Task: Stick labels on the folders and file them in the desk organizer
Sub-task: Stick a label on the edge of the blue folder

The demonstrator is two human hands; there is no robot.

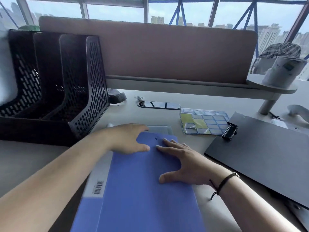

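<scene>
Desk [192, 104]: pale surface carrying everything below, backed by a brown partition screen [150, 51].

Desk organizer [55, 84]: black perforated rack at the far left, several upright slots, all of which look empty from here (the slot floors are dark, so a thin sheet could be missed). No folder is filed yet.

Blue folder [142, 190]: lies flat in front of the person, running from the near edge up toward the middle of the desk. A grey folder [100, 173] with a barcode sticker lies under it, showing along the left side and past the far end. No label shows on the blue cover.

Black clipboard folder [260, 153]: flat at the right, metal clip at its far-left corner, well apart from the organizer and bearing no label that I can see.

Left hand [128, 139]: fingers spread and laid flat over the far-left corner of the blue folder, pressing rather than gripping.

Right hand [182, 163]: also spread flat on the blue cover, fingertips near the left thumb, holding nothing.

Label sheet [204, 122]: blue-bordered stickers on yellow backing, between blue folder and clipboard; some cells appear peeled away.

Progress: early, by my reading: labelling and filing both remain.
</scene>
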